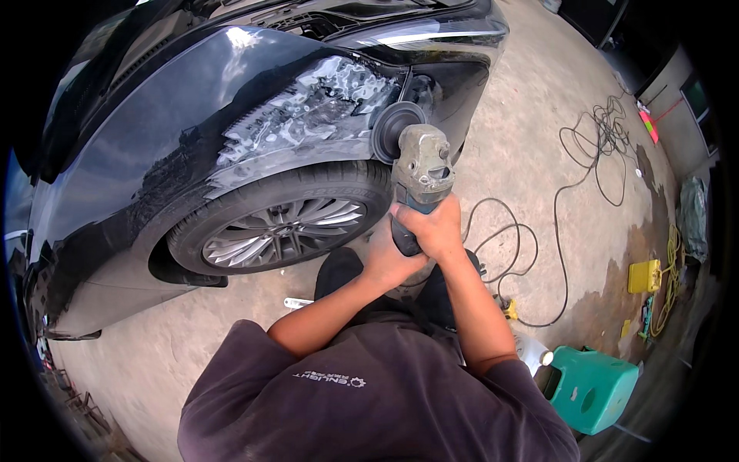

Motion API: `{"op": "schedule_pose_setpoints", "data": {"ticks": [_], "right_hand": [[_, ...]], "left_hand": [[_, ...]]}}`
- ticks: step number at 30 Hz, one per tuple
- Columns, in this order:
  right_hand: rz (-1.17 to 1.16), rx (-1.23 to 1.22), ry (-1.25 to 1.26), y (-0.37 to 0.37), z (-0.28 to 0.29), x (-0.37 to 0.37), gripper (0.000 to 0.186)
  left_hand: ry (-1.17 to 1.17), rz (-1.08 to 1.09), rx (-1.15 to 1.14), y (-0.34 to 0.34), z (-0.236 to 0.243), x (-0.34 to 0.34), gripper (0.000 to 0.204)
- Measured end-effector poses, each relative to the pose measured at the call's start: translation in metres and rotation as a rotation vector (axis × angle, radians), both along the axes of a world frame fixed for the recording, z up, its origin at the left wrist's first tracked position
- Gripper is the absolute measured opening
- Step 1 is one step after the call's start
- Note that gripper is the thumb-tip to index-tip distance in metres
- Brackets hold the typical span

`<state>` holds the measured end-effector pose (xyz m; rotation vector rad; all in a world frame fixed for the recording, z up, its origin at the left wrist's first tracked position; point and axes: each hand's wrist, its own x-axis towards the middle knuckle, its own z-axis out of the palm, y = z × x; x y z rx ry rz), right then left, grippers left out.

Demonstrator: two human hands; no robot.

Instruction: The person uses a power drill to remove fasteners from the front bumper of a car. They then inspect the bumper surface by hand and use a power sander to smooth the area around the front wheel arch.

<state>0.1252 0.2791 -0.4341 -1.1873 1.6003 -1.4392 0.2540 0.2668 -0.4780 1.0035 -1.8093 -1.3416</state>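
Observation:
Both my hands are wrapped round the body of an angle grinder (423, 165) with a scuffed grey head. My left hand (387, 254) grips it from the left and low, while my right hand (437, 229) closes over its right side. The grinder's round dark disc (392, 135) is at the front end of a black car's fender (177, 123), just above the tyre (366, 185). Whether the disc touches the panel, I cannot tell. A sanded patch (323, 100) of bare metal and grey, ragged at its edges, spreads over the wheel arch.
Dark cable (566, 254) loops over the concrete floor (531, 115) on the right. A green plastic container (596, 389) and a white jug (531, 353) stand near my right elbow. Farther right is a yellow container (644, 276). A silver tool (299, 303) lies below the wheel (285, 231).

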Motion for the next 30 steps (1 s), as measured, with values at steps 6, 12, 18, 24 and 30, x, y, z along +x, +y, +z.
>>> {"op": "schedule_pose_setpoints", "data": {"ticks": [6,12,18,24,30], "right_hand": [[-0.015,0.044,-0.034,0.009,-0.003,0.03,0.042],[0.085,-0.045,0.177,-0.005,0.038,0.052,0.041],[0.047,-0.006,0.263,0.0,0.037,0.081,0.044],[-0.081,-0.009,-0.031,0.016,0.028,0.067,0.04],[0.088,-0.066,0.422,0.001,0.069,0.109,0.042]], "left_hand": [[-0.161,-0.038,0.066,0.004,-0.02,0.031,0.094],[0.094,0.027,-0.131,0.002,-0.02,0.047,0.089],[0.045,0.079,-0.243,0.011,-0.055,0.063,0.091],[0.047,-0.118,0.1,0.016,-0.006,0.056,0.089],[0.206,0.108,-0.216,0.019,-0.039,0.065,0.073]]}}
